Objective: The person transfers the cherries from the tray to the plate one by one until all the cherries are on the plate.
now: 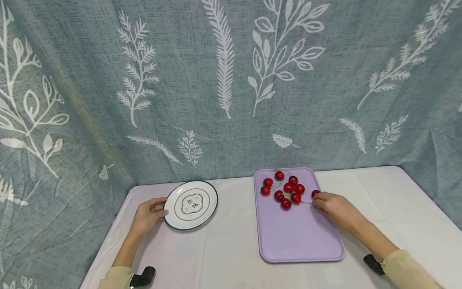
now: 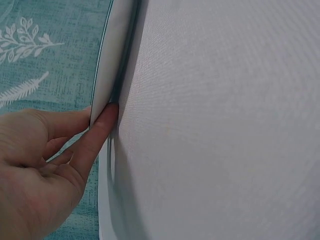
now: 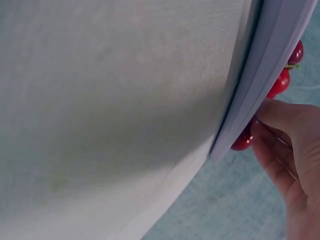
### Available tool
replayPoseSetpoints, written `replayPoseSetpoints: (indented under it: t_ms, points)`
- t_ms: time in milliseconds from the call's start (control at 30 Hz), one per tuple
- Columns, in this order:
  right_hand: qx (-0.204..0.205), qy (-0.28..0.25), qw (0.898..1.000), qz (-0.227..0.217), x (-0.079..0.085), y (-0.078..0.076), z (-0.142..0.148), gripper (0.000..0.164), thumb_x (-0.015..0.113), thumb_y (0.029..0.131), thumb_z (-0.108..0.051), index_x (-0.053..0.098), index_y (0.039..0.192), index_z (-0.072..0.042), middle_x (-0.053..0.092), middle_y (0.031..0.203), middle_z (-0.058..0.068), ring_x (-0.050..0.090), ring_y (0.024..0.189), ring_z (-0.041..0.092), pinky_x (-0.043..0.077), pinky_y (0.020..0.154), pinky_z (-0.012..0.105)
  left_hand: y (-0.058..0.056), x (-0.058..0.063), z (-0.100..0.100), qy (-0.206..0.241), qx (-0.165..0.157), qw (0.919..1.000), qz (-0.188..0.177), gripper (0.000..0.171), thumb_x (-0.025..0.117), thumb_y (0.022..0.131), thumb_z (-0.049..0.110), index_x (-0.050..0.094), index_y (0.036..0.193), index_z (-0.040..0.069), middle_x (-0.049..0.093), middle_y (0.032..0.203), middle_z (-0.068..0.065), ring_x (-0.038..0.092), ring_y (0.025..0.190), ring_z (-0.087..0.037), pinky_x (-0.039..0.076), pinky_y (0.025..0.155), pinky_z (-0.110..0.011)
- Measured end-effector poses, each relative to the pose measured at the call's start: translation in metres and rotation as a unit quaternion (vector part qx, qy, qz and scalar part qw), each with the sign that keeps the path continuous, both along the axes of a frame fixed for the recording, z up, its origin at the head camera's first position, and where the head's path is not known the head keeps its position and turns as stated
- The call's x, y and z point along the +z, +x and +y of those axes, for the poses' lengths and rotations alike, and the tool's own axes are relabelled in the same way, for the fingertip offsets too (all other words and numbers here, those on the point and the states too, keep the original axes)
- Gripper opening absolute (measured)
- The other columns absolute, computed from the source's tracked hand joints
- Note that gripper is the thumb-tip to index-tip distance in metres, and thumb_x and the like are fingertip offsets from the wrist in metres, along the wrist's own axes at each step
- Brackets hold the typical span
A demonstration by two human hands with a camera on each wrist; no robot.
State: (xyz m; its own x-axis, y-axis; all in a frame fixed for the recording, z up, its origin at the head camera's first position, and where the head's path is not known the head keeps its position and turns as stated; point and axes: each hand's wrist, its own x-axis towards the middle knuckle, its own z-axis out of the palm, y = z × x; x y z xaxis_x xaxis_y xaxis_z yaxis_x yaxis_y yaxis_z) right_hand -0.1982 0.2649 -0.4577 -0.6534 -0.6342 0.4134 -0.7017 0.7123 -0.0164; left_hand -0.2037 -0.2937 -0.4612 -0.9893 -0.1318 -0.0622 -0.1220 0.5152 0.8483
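Note:
On the left, my left hand [image 1: 147,214] pinches the near-left rim of a white plate [image 1: 209,200] with a dark blue edge and a printed centre. In the left wrist view the plate [image 2: 111,55] appears edge-on, gripped between thumb and fingers. My right hand [image 1: 337,208] reaches over the right side of a lilac tray [image 1: 299,237], its thumb and fingertips pinching a red cherry [image 1: 315,193]. That cherry [image 3: 242,142] is partly hidden by the fingers in the right wrist view. Several more cherries [image 1: 288,188] with stems lie clustered toward the tray's far end.
A white cloth covers the table [image 1: 231,241], with a stretch of it between plate and tray. Behind the table's far edge hangs a blue-green curtain [image 1: 187,80] with white leaf prints, which also runs along the left side.

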Motion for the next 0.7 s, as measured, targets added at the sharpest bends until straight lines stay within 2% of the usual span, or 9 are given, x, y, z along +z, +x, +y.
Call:
replayPoseSetpoints:
  t_ms: [300,500,600,700]
  points:
    - [-0.003,0.054,0.998,0.024,-0.0011,-0.0044,-0.0048,0.02,0.081,0.07,0.006,0.073,0.087,-0.004,0.068,0.087,0.005,0.065,0.08,0.021,0.058,0.074,0.036,-0.0004,0.003,0.0019,-0.004,0.003,1.0,-0.004,0.047,0.066,0.086,-0.011,0.052,0.13,-0.014,0.056,0.125,-0.035,0.064,0.097,-0.024,0.06,0.067,-0.025]
    - [0.0,0.081,0.996,0.037,-0.0006,-0.0069,-0.007,0.019,0.08,0.07,0.007,0.072,0.083,-0.005,0.065,0.081,0.003,0.062,0.074,0.019,0.057,0.071,0.035,-0.0007,0.0039,0.0013,-0.008,0.002,0.9999,-0.01,0.047,0.066,0.086,-0.01,0.052,0.131,-0.013,0.055,0.127,-0.035,0.064,0.099,-0.027,0.06,0.068,-0.025]
    - [0.0,0.083,0.996,0.044,-0.0005,-0.0071,-0.0081,0.019,0.08,0.069,0.007,0.072,0.082,-0.005,0.064,0.08,0.003,0.061,0.072,0.019,0.056,0.068,0.034,-0.0006,0.0034,0.0007,-0.007,0.002,0.9999,-0.011,0.048,0.065,0.086,-0.01,0.051,0.132,-0.012,0.053,0.129,-0.035,0.063,0.102,-0.03,0.06,0.068,-0.025]
    - [-0.012,0.045,0.998,0.038,0.0006,-0.006,-0.0079,0.019,0.079,0.07,0.008,0.073,0.084,-0.004,0.066,0.083,0.005,0.063,0.075,0.021,0.057,0.069,0.036,-0.0004,0.003,0.0008,-0.006,0.0,1.0,-0.008,0.048,0.066,0.086,-0.01,0.051,0.132,-0.012,0.052,0.13,-0.035,0.063,0.103,-0.031,0.06,0.067,-0.026]
